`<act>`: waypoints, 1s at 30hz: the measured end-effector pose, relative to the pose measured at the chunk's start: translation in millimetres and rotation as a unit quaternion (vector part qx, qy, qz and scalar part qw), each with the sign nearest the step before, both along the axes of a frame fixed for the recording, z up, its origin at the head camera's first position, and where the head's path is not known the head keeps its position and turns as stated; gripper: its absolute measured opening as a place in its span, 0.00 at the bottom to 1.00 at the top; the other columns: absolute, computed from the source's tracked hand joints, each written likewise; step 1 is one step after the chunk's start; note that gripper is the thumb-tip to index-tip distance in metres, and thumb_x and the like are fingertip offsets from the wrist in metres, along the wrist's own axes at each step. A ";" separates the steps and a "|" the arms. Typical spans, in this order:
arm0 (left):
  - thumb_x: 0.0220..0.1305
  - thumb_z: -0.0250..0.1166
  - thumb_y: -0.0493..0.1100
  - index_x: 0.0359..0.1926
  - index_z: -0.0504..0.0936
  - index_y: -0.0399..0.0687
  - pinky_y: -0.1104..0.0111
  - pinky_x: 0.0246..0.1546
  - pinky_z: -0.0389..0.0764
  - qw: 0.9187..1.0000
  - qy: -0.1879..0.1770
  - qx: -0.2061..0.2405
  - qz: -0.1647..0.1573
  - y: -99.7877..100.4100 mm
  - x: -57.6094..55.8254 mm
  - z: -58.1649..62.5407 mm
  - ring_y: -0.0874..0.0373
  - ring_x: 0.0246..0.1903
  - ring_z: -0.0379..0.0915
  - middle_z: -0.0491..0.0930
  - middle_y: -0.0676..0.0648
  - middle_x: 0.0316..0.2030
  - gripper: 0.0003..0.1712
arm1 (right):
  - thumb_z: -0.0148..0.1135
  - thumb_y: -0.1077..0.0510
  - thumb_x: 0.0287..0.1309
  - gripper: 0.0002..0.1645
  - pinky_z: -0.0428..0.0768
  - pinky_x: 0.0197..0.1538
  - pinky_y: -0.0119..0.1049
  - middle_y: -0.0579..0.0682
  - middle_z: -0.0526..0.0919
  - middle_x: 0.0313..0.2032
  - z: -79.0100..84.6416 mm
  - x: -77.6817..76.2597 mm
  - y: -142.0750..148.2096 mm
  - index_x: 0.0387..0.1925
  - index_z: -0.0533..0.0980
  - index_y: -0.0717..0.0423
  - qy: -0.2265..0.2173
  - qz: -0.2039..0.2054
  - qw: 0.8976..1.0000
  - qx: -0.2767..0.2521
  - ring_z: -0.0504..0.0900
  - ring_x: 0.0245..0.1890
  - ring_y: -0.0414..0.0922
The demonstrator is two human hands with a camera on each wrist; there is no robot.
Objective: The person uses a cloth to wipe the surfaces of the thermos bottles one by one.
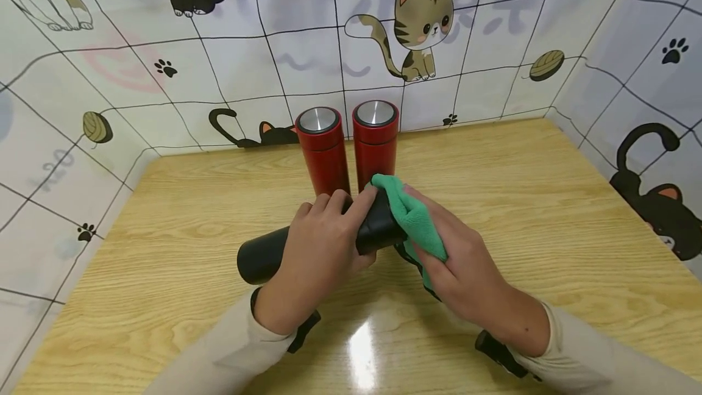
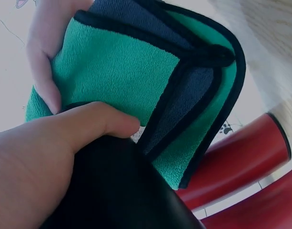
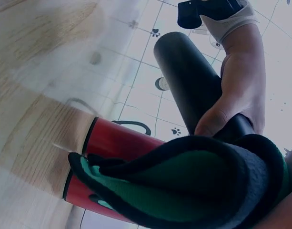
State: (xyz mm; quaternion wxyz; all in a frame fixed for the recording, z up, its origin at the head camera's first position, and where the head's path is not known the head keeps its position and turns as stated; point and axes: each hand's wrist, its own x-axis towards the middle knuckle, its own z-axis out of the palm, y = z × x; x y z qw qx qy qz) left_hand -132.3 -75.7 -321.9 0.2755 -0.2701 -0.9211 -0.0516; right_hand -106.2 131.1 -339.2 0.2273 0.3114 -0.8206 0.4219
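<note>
My left hand (image 1: 323, 242) grips a black thermos flask (image 1: 264, 255) round its middle and holds it tilted above the table. At the flask's right end, my right hand (image 1: 466, 261) holds a green cloth (image 1: 414, 215) against it, and the cloth covers that end. In the left wrist view the folded cloth (image 2: 117, 67) shows black edging and a dark grey side. The black flask (image 3: 186, 76) also appears in the right wrist view, with the left thumb lying along it. Just behind the hands stand two upright red flasks (image 1: 323, 163) with silver-topped lids; their lower parts are hidden.
The light wooden table (image 1: 175, 212) reaches back to a white wall covering (image 1: 307, 60) printed with cats and grid lines. Similar coverings flank both sides. A dark device is strapped under each wrist.
</note>
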 end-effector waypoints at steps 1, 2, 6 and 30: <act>0.39 0.78 0.55 0.61 0.74 0.54 0.60 0.25 0.78 1.000 -0.003 -0.003 -0.002 0.5 0.2 -0.4 0.51 0.29 0.76 0.80 0.46 0.34 0.45 | 0.59 0.76 0.55 0.44 0.65 0.70 0.24 0.54 0.70 0.70 -0.1 -0.1 0.4 0.74 0.62 0.57 0.002 0.001 1.000 -0.003 0.69 0.71 0.44; 0.39 0.78 0.55 0.61 0.74 0.54 0.60 0.25 0.78 1.000 -0.007 -0.005 -0.003 0.9 0.4 -0.8 0.51 0.29 0.75 0.79 0.46 0.34 0.45 | 0.60 0.77 0.55 0.44 0.65 0.70 0.25 0.54 0.70 0.70 -0.1 -0.2 0.7 0.73 0.63 0.57 0.007 0.002 1.000 -0.004 0.69 0.71 0.44; 0.40 0.78 0.55 0.63 0.72 0.54 0.59 0.26 0.79 0.999 -0.029 -0.012 0.006 0.5 0.2 -0.6 0.50 0.30 0.77 0.79 0.46 0.35 0.46 | 0.61 0.76 0.55 0.43 0.65 0.70 0.25 0.55 0.71 0.70 0.4 -0.2 1.4 0.73 0.64 0.59 0.016 0.010 1.000 -0.001 0.70 0.70 0.45; 0.41 0.78 0.55 0.63 0.72 0.54 0.60 0.29 0.80 0.999 -0.050 -0.011 -0.007 -2.9 0.3 2.4 0.51 0.33 0.78 0.80 0.46 0.36 0.46 | 0.59 0.75 0.58 0.43 0.63 0.71 0.23 0.53 0.69 0.71 -2.2 -1.4 0.3 0.74 0.62 0.55 -0.022 0.000 1.000 0.009 0.69 0.71 0.45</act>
